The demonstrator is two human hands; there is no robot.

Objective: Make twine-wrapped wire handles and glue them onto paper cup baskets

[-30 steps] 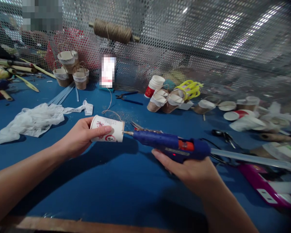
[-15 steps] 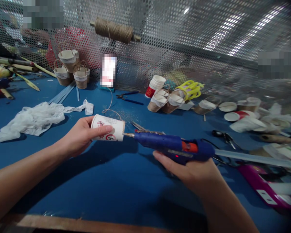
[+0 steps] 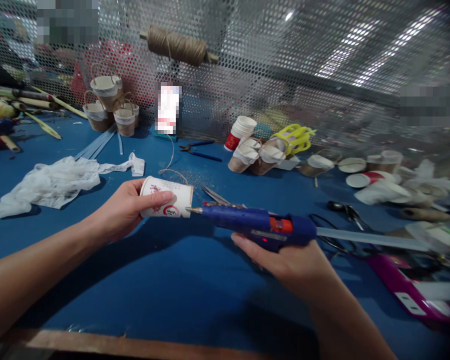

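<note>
My left hand (image 3: 129, 207) is closed round a white paper cup (image 3: 182, 197) with red print, held on its side above the table with its base end to the right. The thumb lies along the cup's wall. In my right hand (image 3: 285, 267) is a blue hot glue gun (image 3: 234, 220), its red light lit and a clear glue stick (image 3: 371, 237) poking out of the back. The metal nozzle (image 3: 195, 210) meets the cup near its base edge. Twine (image 3: 174, 172) runs down to the table behind the cup. Partly behind the gun lie scissors (image 3: 213, 195).
White lace fabric (image 3: 56, 182) lies left on the blue table (image 3: 153, 295). Twine-wrapped cups (image 3: 125, 122) stand at the back left, others (image 3: 243, 156) at centre right. Pliers (image 3: 200, 150), a twine spool (image 3: 176, 46), a bright phone (image 3: 168, 107) and a purple power strip (image 3: 408, 290) are around.
The glue gun in my right hand has shifted slightly left, its nozzle now overlapping the cup's edge a little more. My left hand and the cup have hardly moved.
</note>
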